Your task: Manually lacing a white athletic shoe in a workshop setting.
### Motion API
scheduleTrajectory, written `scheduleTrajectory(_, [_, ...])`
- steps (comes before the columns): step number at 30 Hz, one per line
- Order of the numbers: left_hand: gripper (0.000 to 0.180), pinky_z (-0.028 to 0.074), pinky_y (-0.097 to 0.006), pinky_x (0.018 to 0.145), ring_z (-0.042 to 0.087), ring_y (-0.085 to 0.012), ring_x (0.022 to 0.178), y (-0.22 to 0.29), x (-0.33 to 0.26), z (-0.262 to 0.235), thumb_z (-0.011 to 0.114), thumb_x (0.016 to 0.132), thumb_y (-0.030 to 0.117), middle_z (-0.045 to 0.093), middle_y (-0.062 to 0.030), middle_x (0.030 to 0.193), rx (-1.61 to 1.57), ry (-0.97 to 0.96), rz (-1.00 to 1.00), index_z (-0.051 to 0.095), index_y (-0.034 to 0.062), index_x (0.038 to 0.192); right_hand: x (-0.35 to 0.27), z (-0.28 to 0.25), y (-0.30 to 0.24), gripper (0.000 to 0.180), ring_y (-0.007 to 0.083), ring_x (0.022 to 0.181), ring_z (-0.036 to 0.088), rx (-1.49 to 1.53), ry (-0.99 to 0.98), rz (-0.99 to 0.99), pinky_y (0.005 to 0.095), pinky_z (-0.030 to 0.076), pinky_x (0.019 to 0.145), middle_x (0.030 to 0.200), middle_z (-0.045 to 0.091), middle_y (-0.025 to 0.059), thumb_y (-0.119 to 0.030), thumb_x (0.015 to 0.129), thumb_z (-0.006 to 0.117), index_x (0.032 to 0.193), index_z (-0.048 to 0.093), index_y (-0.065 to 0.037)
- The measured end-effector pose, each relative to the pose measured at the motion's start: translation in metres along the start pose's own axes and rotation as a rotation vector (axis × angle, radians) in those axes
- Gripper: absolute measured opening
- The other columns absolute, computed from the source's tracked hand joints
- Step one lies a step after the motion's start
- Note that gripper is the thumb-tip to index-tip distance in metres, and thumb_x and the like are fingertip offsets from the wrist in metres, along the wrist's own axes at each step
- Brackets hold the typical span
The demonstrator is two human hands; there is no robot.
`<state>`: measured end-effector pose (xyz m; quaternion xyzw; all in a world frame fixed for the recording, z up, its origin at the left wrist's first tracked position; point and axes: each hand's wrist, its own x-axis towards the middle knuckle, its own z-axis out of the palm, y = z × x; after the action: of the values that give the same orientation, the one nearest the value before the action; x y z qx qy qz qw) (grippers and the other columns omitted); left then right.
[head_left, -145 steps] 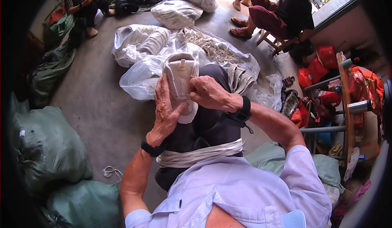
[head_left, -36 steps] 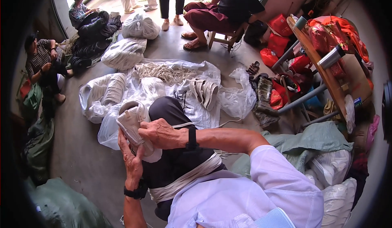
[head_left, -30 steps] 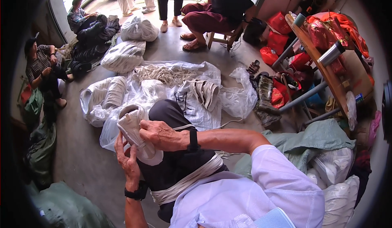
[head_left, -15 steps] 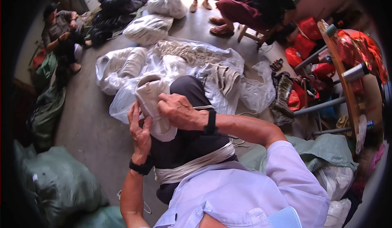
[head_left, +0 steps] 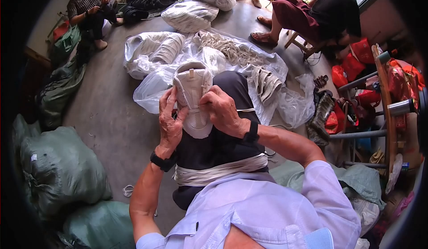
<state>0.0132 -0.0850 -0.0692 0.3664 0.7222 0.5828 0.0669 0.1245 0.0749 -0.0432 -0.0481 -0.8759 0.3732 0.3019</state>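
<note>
Above my lap I hold a white shoe upper [head_left: 192,93], its toe toward me and its ankle opening away; any sole is hidden. My left hand [head_left: 170,122] grips its left side, the thumb resting near the front. From the right, my right hand [head_left: 224,113] pinches at the middle of the upper, by the lacing area; whether a lace end is between the fingers is too small to tell. A bundle of long white laces [head_left: 218,171] lies across my thighs over the dark trousers [head_left: 200,153].
Ahead on the floor lie clear plastic bags [head_left: 151,88], stacked pale uppers [head_left: 266,83] and a heap of cream laces [head_left: 227,48]. Green sacks [head_left: 62,169] stand at left. A wooden-edged rack [head_left: 387,102] with red bags is at right. Several people are farther off.
The shoe upper has turned so its front faces me more squarely. My right hand has shifted from its right edge onto the middle. The whole view has shifted.
</note>
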Motion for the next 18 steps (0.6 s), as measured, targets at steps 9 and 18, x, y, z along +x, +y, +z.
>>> scheduleTrajectory(9, [0.068,0.049,-0.033,0.097,0.05,-0.0253,0.126,-0.003,0.001,-0.001,0.071,0.085,0.002,0.045,-0.01,0.143,0.036,-0.014,0.005,0.049,0.0126,0.148,0.005,-0.015,0.003,0.024,0.0315,0.076,0.056,-0.203,-0.062,-0.189,0.0406,0.042,0.069,0.086,0.056,0.0105,0.005,0.073,0.07,0.09,0.057,-0.006])
scheduleTrajectory(18, [0.067,0.052,-0.03,0.091,0.052,-0.0218,0.122,-0.012,0.0,0.002,0.072,0.088,0.004,0.043,-0.0066,0.146,0.102,-0.005,0.045,0.048,0.0158,0.149,0.002,0.0,-0.003,0.022,0.0336,0.08,0.06,-0.294,-0.11,-0.174,0.0428,0.041,0.07,0.086,0.056,0.0144,0.002,0.066,0.067,0.083,0.055,-0.003])
